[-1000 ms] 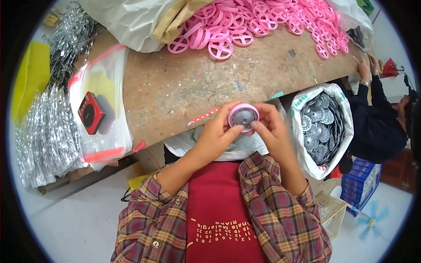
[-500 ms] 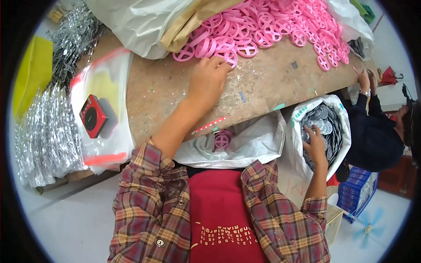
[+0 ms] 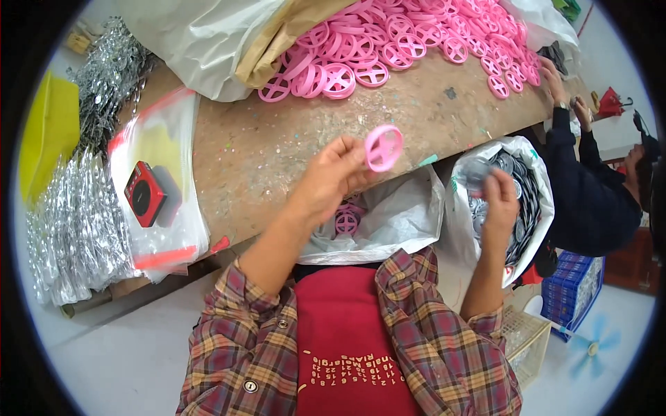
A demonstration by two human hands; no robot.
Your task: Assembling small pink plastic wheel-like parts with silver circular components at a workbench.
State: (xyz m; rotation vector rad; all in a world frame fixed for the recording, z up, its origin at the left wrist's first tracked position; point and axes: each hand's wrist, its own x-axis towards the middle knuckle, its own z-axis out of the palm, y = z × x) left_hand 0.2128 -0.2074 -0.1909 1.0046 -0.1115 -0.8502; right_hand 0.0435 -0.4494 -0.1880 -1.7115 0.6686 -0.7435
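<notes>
Between the thumb and fingers of my left hand (image 3: 331, 179) is a pink plastic ring with a cross inside (image 3: 383, 148), raised above the table's near edge. My right hand (image 3: 501, 201) pinches a grey disc (image 3: 474, 175), blurred by motion, over a white sack (image 3: 543, 229) of similar grey discs (image 3: 522, 182). A big heap of pink rings (image 3: 416, 35) lies at the far side of the table. Below my left hand, an open white bag (image 3: 409, 215) at my lap holds a few pink ring pieces (image 3: 347, 220).
On the left, a red-and-black device (image 3: 146, 194) rests on clear plastic bags (image 3: 182, 239), beside silver tinsel strands (image 3: 80, 222) and a yellow bag (image 3: 50, 132). A person in dark clothes (image 3: 590, 201) works at the right. Blue crates (image 3: 572, 288) and a fan (image 3: 592, 348) stand on the floor.
My left hand has come back from the heap toward me with a pink ring. My right hand has lifted a grey disc from the sack. The other person's hand has reached onto the table.
</notes>
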